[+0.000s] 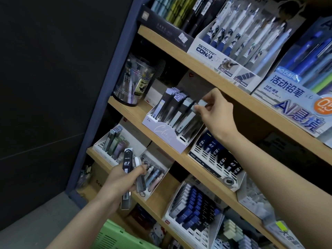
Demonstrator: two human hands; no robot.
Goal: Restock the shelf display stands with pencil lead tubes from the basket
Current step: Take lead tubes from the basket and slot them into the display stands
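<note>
Restocking at the shelf: the lavender stand sits at the front edge of the middle level, toward its left end. Its rows of lead tubes lean back, caps high and to the rear, feet low toward the front edge. The green basket shows at the bottom, below the lowest level in view. My right hand is at the stand's right-most row, thumb and forefinger pinching the pale cap of one tube. That tube's long axis runs down and forward from the hand into its slot, so I judge the coming push must follow that slant rather than go straight down. My left hand hangs lower, in front of the next level down and well apart from the stand. It grasps a bundle of spare tubes, held roughly upright, a black one marked 0.3 foremost. The right hand is plainly nearer the stand.
</note>
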